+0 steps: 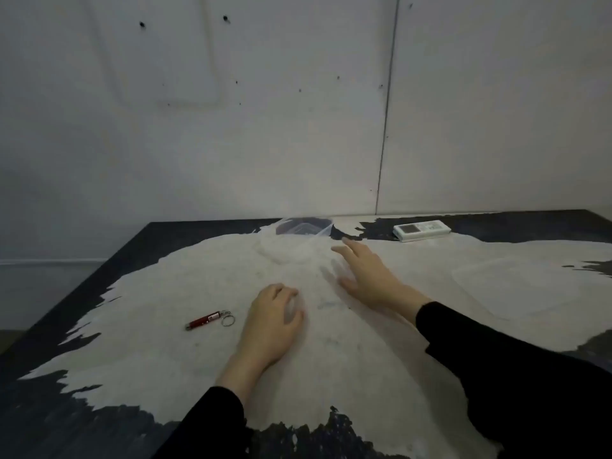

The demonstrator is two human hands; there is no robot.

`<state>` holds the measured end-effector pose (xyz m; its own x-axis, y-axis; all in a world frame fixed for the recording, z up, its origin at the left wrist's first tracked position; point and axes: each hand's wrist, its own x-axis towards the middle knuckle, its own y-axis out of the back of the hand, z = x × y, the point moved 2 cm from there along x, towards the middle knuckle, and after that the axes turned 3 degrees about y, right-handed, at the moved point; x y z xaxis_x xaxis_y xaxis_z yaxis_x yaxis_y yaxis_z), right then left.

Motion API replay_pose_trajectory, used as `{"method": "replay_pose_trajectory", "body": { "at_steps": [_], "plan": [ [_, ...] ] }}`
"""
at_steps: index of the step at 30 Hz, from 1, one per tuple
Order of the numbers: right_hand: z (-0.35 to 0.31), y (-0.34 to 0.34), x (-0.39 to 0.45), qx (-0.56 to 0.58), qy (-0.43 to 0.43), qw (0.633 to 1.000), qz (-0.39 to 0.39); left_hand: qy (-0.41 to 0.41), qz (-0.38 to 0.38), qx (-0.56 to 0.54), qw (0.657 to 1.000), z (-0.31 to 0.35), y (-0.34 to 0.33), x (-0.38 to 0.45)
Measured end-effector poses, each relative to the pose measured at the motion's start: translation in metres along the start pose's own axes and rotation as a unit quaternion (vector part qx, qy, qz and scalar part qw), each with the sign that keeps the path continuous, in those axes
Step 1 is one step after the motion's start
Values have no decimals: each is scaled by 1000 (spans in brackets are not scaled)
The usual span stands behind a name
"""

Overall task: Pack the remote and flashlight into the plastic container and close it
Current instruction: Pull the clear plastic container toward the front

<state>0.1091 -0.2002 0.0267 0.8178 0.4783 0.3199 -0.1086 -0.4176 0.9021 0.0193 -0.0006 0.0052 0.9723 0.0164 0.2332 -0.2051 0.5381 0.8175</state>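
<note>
Single head-worn view, angled forward and down, close over table point(82, 293)

The small red flashlight point(207, 320), a metal key ring at its right end, lies flat toward the table's left edge, in front of me. The clear plastic container point(291, 240) stands open near the far edge. The white remote point(421, 230) lies flat, face up, by the far edge toward the right corner. The container's clear lid point(526, 286) lies flat near the right edge.
</note>
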Motion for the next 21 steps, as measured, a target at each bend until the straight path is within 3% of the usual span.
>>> {"method": "replay_pose_trajectory", "body": {
  "at_steps": [5, 10, 14, 21],
  "plan": [
    [-13, -18, 80, -135, 95, 986, 9, -19, 24, 0, 1000, -2, -4, 2],
    [-7, -27, 105, -206, 123, 970, -27, -22, 29, 7, 999, -5, -3, 6],
    [-7, -9, 70, -194, 145, 970, -34, -19, 23, 0, 1000, -5, -3, 6],
    [-24, 32, -53, -37, 62, 994, -87, -15, 4, 8, 1000, -3, -1, 3]
  ]
}}
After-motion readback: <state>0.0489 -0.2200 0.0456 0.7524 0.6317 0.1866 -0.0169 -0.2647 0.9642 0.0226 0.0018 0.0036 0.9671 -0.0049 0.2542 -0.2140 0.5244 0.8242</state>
